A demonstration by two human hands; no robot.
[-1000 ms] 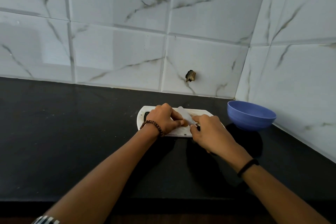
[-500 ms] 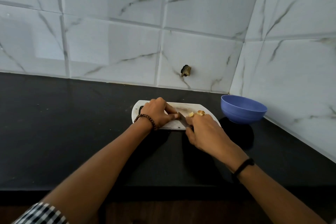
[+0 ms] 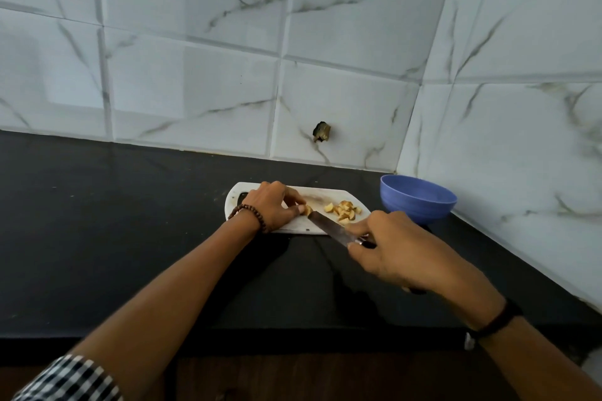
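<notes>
My right hand (image 3: 400,254) hides the knife (image 3: 329,228) handle; my left hand (image 3: 272,207) covers most of the piece (image 3: 307,210) it pinches.

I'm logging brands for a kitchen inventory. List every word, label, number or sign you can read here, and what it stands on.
None can be read. The knife, cutting board, blue bowl, wall tiles and counter show no words, numbers or signs.
A tiny dark mark at the board's front edge is too small to tell.
</notes>
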